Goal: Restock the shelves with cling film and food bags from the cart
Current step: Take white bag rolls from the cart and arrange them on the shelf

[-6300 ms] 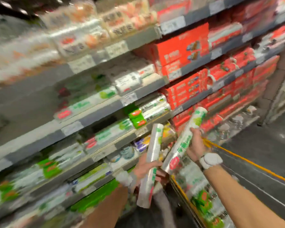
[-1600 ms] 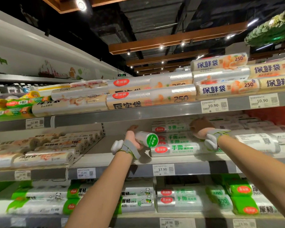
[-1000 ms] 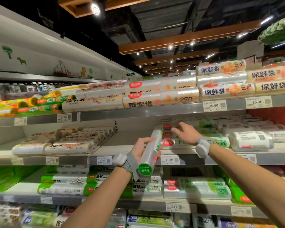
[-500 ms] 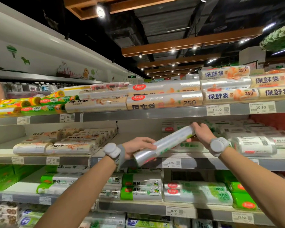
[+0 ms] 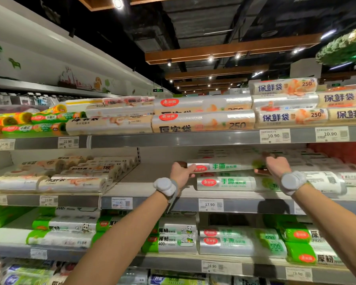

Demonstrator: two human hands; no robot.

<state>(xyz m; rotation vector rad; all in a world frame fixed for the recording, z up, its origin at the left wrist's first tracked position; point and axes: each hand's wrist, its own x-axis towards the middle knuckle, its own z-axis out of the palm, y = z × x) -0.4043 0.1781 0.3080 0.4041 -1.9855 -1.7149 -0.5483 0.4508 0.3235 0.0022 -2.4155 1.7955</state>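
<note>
Left hand [image 5: 181,171] grips the cling film roll [image 5: 224,166] at its 9 o'clock end; right hand [image 5: 277,166] curls its fingers round the 3 o'clock end; roll level, just above stacked rolls [image 5: 227,183] on middle shelf [image 5: 152,202].

Roll [image 5: 224,167]: glossy, crinkled clear plastic wrap. Shelf edge [image 5: 173,138]: smooth grey metal, dull sheen. Price tag [image 5: 210,205]: matt white paper. Ceiling beam [image 5: 230,48]: smooth brown wood. Wrist device [image 5: 165,186]: matt pale plastic.
</note>
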